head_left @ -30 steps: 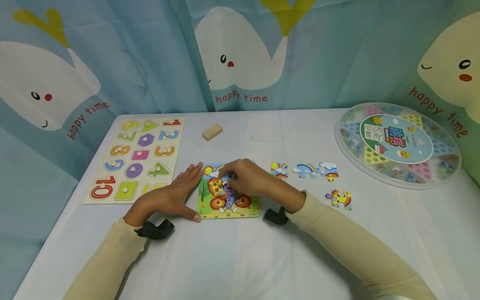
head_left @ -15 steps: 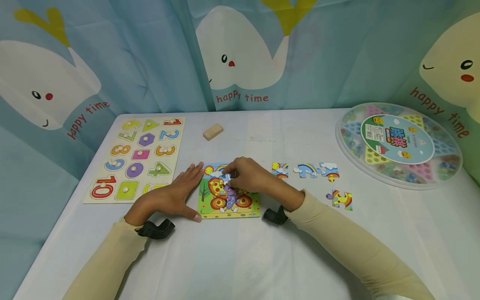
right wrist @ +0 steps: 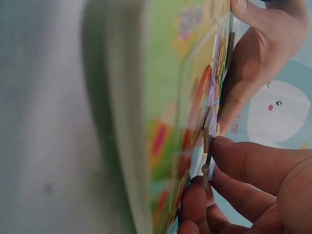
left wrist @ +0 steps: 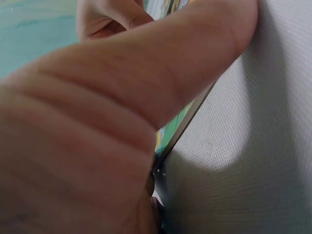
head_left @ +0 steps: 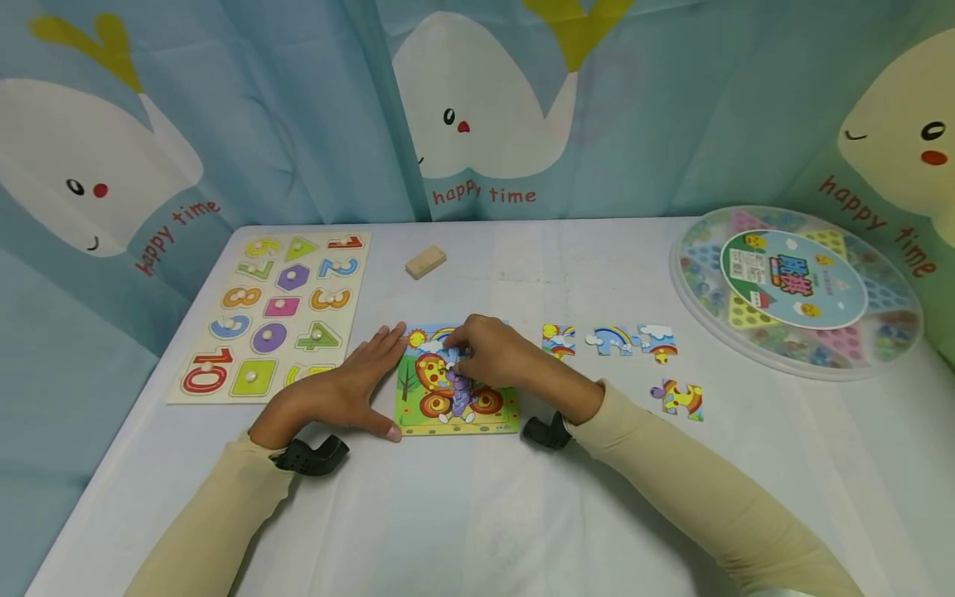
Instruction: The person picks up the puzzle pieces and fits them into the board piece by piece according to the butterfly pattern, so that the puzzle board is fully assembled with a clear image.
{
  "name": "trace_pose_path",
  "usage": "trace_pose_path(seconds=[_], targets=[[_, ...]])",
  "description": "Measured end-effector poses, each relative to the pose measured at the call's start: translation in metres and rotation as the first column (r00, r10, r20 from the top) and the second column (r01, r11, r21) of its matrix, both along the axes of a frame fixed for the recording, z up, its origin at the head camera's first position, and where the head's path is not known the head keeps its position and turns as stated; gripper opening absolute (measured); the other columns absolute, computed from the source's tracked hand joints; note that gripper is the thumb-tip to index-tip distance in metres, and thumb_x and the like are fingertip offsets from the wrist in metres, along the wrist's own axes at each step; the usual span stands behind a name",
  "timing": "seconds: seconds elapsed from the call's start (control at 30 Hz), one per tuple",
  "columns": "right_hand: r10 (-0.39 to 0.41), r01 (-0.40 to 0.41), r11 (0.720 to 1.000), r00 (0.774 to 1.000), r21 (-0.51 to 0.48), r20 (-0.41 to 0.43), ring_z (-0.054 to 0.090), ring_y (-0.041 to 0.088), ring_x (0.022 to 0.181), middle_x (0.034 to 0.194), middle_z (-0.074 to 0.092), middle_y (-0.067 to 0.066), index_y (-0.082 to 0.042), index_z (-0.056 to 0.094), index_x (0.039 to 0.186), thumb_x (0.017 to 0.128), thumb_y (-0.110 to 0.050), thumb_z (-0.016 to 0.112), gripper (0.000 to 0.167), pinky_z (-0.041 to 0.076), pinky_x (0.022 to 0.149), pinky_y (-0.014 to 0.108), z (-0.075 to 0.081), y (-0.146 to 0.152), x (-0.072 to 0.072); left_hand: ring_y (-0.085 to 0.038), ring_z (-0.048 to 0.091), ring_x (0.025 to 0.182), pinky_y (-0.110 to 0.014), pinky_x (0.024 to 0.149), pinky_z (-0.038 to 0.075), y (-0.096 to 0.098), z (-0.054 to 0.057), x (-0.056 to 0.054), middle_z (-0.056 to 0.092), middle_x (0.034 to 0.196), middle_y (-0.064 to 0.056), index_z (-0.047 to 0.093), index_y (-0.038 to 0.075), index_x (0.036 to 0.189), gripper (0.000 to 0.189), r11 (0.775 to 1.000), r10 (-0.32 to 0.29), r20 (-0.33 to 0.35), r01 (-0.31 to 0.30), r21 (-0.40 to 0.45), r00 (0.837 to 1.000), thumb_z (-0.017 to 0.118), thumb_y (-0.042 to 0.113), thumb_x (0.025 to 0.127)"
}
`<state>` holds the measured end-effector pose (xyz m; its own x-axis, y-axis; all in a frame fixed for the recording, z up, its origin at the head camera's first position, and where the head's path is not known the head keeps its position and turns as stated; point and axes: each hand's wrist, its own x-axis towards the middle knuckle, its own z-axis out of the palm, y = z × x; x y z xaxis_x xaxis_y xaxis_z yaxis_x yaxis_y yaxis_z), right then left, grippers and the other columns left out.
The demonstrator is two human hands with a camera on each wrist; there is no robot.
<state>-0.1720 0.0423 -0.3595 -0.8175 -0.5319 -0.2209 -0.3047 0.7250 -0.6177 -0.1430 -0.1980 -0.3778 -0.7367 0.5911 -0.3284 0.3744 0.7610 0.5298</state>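
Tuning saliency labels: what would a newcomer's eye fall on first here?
Probably the butterfly puzzle mid-table, with the left hand spread at its left edge and the right hand pinching a piece over its upper part. Next, likely the big round box at far right and the number board at left, with the whale-print curtain behind.

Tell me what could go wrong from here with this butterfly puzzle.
The pinched piece in the right hand does not look flat against the puzzle board in the right wrist view, so it might jam or slip if pressed askew.
The left hand is only at the board's left side, so a hard push could shift the board.
The loose sun piece lies close to the right wrist and might get knocked.
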Motion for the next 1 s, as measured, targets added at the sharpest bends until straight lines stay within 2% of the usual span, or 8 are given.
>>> trace_pose_path(seconds=[0.17, 0.4, 0.57, 0.67, 0.77, 1.0], targets=[[0.013, -0.013, 1.000, 1.000, -0.012, 0.011, 0.055, 0.018, 0.093, 0.108, 0.059, 0.009, 0.001, 0.067, 0.120, 0.089, -0.007, 0.071, 0.033, 0.051, 0.076, 0.027, 0.000, 0.001, 0.000, -0.024, -0.014, 0.146, -0.049, 0.117, 0.000, 0.001, -0.002, 0.000, -0.012, 0.162, -0.005, 0.001, 0.008, 0.157, 0.128, 1.000, 0.002, 0.003, -0.002, -0.004, 1.000, 0.086, 0.047, 0.069], [0.055, -0.054, 0.998, 0.998, 0.042, -0.034, 0.053, 0.017, 0.093, 0.105, 0.055, 0.007, 0.000, 0.066, 0.123, 0.088, -0.011, 0.072, 0.037, 0.050, 0.082, 0.030, 0.000, 0.001, 0.002, -0.025, -0.014, 0.146, -0.050, 0.116, 0.001, 0.000, -0.002, 0.000, -0.011, 0.162, -0.005, 0.002, 0.008, 0.157, 0.129, 1.000, -0.004, -0.007, 0.004, 0.001, 1.000, 0.085, 0.049, 0.068], [0.065, -0.064, 0.997, 0.998, 0.051, -0.017, 0.053, 0.018, 0.093, 0.105, 0.054, 0.007, -0.002, 0.066, 0.124, 0.088, -0.013, 0.073, 0.038, 0.050, 0.081, 0.029, 0.001, 0.002, 0.001, -0.024, -0.014, 0.146, -0.050, 0.117, 0.001, 0.001, -0.002, 0.000, -0.011, 0.162, -0.004, 0.002, 0.008, 0.157, 0.128, 1.000, 0.002, -0.001, -0.002, 0.002, 1.000, 0.086, 0.046, 0.068], [0.054, -0.055, 0.998, 0.998, 0.024, 0.026, 0.053, 0.018, 0.093, 0.105, 0.056, 0.006, -0.002, 0.066, 0.123, 0.088, -0.013, 0.073, 0.038, 0.050, 0.078, 0.028, 0.002, 0.005, -0.001, -0.025, -0.014, 0.146, -0.050, 0.117, 0.001, 0.001, -0.001, 0.000, -0.011, 0.162, -0.005, 0.002, 0.008, 0.157, 0.128, 1.000, 0.004, 0.001, -0.004, 0.005, 1.000, 0.086, 0.045, 0.068], [0.042, -0.042, 0.999, 0.997, -0.010, 0.068, 0.055, 0.019, 0.095, 0.109, 0.059, 0.006, -0.003, 0.066, 0.123, 0.088, -0.013, 0.073, 0.037, 0.050, 0.079, 0.029, 0.004, 0.010, -0.004, -0.025, -0.014, 0.146, -0.050, 0.117, 0.001, 0.001, -0.001, 0.000, -0.011, 0.162, -0.005, 0.002, 0.008, 0.157, 0.127, 1.000, 0.005, 0.004, -0.005, 0.004, 1.000, 0.086, 0.045, 0.069], [0.028, -0.025, 0.996, 0.999, -0.091, 0.032, 0.058, 0.018, 0.093, 0.105, 0.065, 0.006, -0.002, 0.067, 0.120, 0.089, -0.008, 0.069, 0.031, 0.050, 0.083, 0.031, 0.005, 0.023, -0.005, -0.025, -0.014, 0.146, -0.050, 0.116, 0.000, 0.001, -0.001, 0.000, -0.011, 0.162, -0.005, 0.002, 0.008, 0.157, 0.127, 1.000, 0.009, 0.002, -0.009, -0.003, 1.000, 0.087, 0.043, 0.068]])
